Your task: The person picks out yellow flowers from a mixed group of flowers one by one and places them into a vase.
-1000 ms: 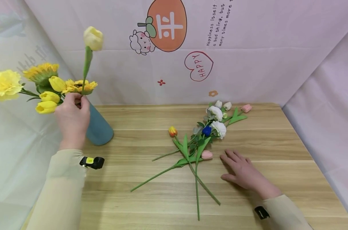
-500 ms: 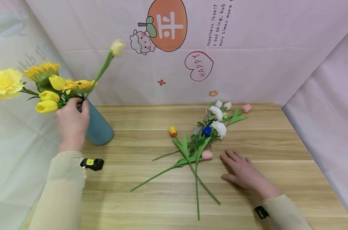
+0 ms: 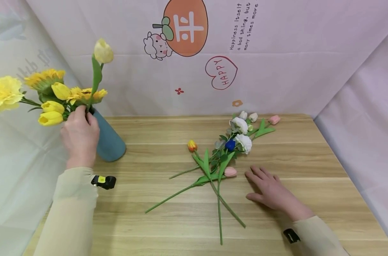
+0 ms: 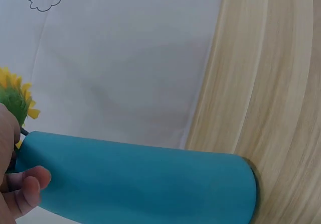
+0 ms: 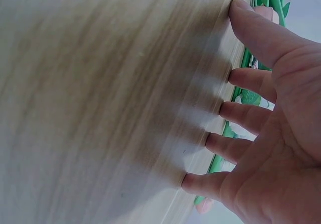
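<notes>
At the mouth of a blue vase (image 3: 110, 142), my left hand (image 3: 80, 138) pinches the stem of a cream tulip (image 3: 103, 51) that stands up over the rim. Yellow tulips (image 3: 51, 118), sunflowers (image 3: 46, 79) and a yellow carnation (image 3: 5, 93) lean out of the vase to the left. The left wrist view shows curled fingertips (image 4: 31, 189) against the vase near its rim; the stem is hidden there. My right hand (image 3: 269, 190) rests on the table with spread fingers, fingertips (image 5: 189, 183) down on the wood, beside a pink tulip (image 3: 230, 172).
Mid-table lies a loose pile: an orange-yellow tulip (image 3: 192, 145), a blue tulip (image 3: 230, 145), white flowers (image 3: 244, 143) and another pink tulip (image 3: 274, 120), with crossed green stems. A printed white cloth (image 3: 133, 85) hangs behind the wooden table (image 3: 168, 231).
The cream tulip tipped right and lower, then swung back left to nearly upright, its leaf now turned to the left side. My left hand stays at the vase mouth; the right hand has not moved.
</notes>
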Demonstrator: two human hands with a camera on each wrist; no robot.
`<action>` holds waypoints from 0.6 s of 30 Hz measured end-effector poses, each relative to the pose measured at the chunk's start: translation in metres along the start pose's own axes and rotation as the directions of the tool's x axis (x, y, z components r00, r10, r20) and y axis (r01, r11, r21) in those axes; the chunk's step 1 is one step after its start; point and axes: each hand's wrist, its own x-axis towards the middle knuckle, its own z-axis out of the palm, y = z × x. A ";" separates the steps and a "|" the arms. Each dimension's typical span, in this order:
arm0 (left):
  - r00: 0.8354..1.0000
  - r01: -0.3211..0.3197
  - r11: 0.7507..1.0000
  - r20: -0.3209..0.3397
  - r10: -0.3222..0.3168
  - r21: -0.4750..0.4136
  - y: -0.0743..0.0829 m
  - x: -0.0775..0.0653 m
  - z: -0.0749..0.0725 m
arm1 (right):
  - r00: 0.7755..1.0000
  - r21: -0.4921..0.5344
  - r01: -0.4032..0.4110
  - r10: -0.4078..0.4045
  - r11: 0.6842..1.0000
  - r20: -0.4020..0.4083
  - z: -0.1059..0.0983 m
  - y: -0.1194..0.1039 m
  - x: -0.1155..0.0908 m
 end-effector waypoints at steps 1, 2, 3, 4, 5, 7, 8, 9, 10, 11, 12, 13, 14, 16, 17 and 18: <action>1.000 0.005 1.000 -0.008 -0.005 -0.011 0.000 0.000 0.000 | 1.000 -0.001 -0.001 0.001 1.000 0.000 0.000 0.000 0.000; 1.000 0.009 1.000 -0.016 -0.010 -0.022 0.001 -0.001 0.000 | 1.000 -0.002 0.000 0.000 1.000 0.000 0.000 0.000 0.000; 1.000 0.013 0.999 -0.021 -0.014 -0.032 0.002 -0.001 0.000 | 1.000 -0.003 0.002 -0.002 1.000 -0.002 0.000 0.000 0.000; 0.999 0.018 0.999 -0.026 -0.019 -0.043 0.002 -0.001 0.000 | 1.000 -0.003 0.002 -0.002 1.000 -0.003 0.000 0.000 0.000; 0.999 0.016 0.999 -0.030 -0.017 -0.052 0.003 -0.001 0.000 | 1.000 -0.003 0.002 -0.002 1.000 -0.004 0.000 0.000 0.000; 0.999 0.002 0.998 -0.041 -0.005 -0.069 0.004 -0.001 0.000 | 1.000 -0.002 0.001 -0.001 1.000 -0.004 0.000 0.001 0.000; 0.999 -0.005 0.997 -0.045 0.001 -0.077 0.005 0.000 0.000 | 1.000 -0.002 0.001 -0.001 1.000 -0.005 0.000 0.001 0.000; 0.999 -0.010 0.996 -0.047 0.006 -0.085 0.005 0.000 0.000 | 1.000 -0.003 0.001 -0.001 1.000 -0.005 0.000 0.001 0.000; 0.999 -0.016 0.996 -0.049 0.012 -0.092 0.005 0.001 0.000 | 1.000 -0.002 0.000 0.000 1.000 -0.003 0.000 0.001 0.000; 0.999 -0.019 0.995 -0.049 0.014 -0.096 0.005 0.001 -0.001 | 1.000 -0.003 -0.001 0.001 1.000 -0.003 0.000 0.002 0.000; 0.999 -0.015 0.995 -0.048 0.010 -0.102 0.005 0.002 -0.001 | 1.000 -0.004 -0.001 0.001 1.000 -0.002 0.001 0.001 0.000; 0.999 -0.007 0.994 -0.043 0.002 -0.106 0.004 0.001 -0.002 | 1.000 -0.004 0.000 0.000 1.000 -0.002 0.000 0.001 0.000; 0.999 0.006 0.994 -0.040 -0.010 -0.108 0.003 0.001 -0.002 | 1.000 -0.004 0.001 -0.001 1.000 -0.001 0.000 0.001 0.001; 0.998 0.038 0.993 -0.038 -0.042 -0.111 0.001 0.000 -0.003 | 1.000 -0.002 0.002 -0.002 1.000 -0.001 0.000 0.000 0.001; 0.998 0.056 0.992 -0.034 -0.060 -0.113 0.001 -0.001 -0.004 | 1.000 -0.002 0.003 -0.003 1.000 -0.001 0.000 -0.001 0.001; 0.997 0.069 0.991 -0.032 -0.074 -0.116 0.001 -0.002 -0.004 | 1.000 -0.001 0.004 -0.004 1.000 -0.001 -0.001 -0.001 0.001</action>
